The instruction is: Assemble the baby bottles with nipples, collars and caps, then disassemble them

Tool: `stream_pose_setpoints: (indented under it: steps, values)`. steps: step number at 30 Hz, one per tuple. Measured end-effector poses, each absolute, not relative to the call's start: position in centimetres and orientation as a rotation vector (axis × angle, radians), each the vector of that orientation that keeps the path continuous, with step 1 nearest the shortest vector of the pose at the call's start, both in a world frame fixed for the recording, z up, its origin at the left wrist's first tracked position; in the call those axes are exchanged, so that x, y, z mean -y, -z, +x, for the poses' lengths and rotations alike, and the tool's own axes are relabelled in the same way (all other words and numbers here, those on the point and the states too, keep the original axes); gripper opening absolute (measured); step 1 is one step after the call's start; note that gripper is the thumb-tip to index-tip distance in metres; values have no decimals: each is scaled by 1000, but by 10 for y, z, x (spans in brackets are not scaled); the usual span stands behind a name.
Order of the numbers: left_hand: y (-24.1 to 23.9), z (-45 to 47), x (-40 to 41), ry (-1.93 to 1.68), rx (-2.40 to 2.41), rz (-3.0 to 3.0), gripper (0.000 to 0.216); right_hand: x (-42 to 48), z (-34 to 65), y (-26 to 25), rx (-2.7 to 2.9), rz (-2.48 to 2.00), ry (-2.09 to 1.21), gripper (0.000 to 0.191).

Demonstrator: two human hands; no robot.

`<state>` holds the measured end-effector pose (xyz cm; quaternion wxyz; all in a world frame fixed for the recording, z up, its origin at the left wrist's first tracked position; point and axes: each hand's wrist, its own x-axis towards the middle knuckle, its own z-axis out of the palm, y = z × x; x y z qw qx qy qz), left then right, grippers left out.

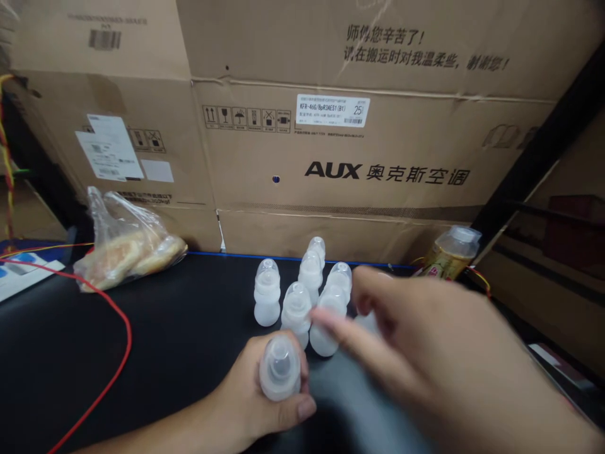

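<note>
In my left hand (265, 384) is a small translucent baby bottle (280, 369) with a clear domed cap, tilted toward me, fingers and thumb wrapped round it. My right hand (416, 334) is blurred by motion at the right. Its thumb stretches left, apart from the bent index finger, and nothing shows between them; the other fingers are partly hidden. Several similar bottles stand upright just beyond: one apart on the left (267, 293), a front bottle (296, 312) and another (326, 325) that the right thumb overlaps. Whether the thumb touches it I cannot tell.
A large cardboard carton (368, 208) walls off the back of the black table (189, 340). Bread in a plastic bag (132, 249) lies at the left, near a red cable (125, 340). A clear-capped jar (451, 252) stands behind my right hand.
</note>
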<state>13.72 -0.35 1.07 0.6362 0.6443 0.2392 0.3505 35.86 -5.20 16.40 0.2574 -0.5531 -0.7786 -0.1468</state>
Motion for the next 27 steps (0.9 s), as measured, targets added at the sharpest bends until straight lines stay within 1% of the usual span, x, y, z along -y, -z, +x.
stream_pose_setpoints:
  steps: [2, 3, 4, 6, 8, 12, 15, 19, 20, 22, 23, 25, 27]
  values:
    - [-15, 136, 1, -803, -524, 1504, 42, 54, 391, -175, 1894, -1475, 447, 65]
    - [-16, 135, 1, -822, -528, 1517, 42, 54, 407, -177, 1772, -1473, 477, 58]
    - [-17, 135, 0, -847, -535, 1533, 43, 53, 423, -176, 1651, -1457, 496, 50]
    - [-17, 136, -1, -896, -554, 1568, 42, 48, 449, -165, 1470, -1471, 449, 43]
    - [-17, 136, -2, -935, -581, 1589, 40, 41, 469, -149, 1364, -1478, 359, 41]
    - [-19, 136, -2, -999, -652, 1583, 38, 32, 490, -121, 1336, -1539, 180, 44]
    - [-21, 133, -2, -1050, -682, 1608, 34, 31, 503, -110, 1426, -1631, -87, 41]
    - [-19, 131, -4, -1089, -627, 1694, 25, 30, 532, -93, 1620, -1832, -600, 43]
    - [-18, 131, -4, -1095, -605, 1706, 24, 29, 540, -87, 1667, -1881, -745, 38]
    - [-17, 133, -3, -1120, -574, 1696, 23, 27, 550, -76, 1765, -1933, -1033, 18]
    - [-17, 135, -3, -1130, -563, 1690, 23, 26, 552, -72, 1806, -1932, -1142, 17]
    - [-18, 138, 0, -1146, -565, 1677, 24, 23, 550, -66, 1871, -1901, -1272, 28]
    - [-21, 140, 2, -1150, -570, 1664, 25, 20, 542, -64, 1913, -1845, -1267, 25]
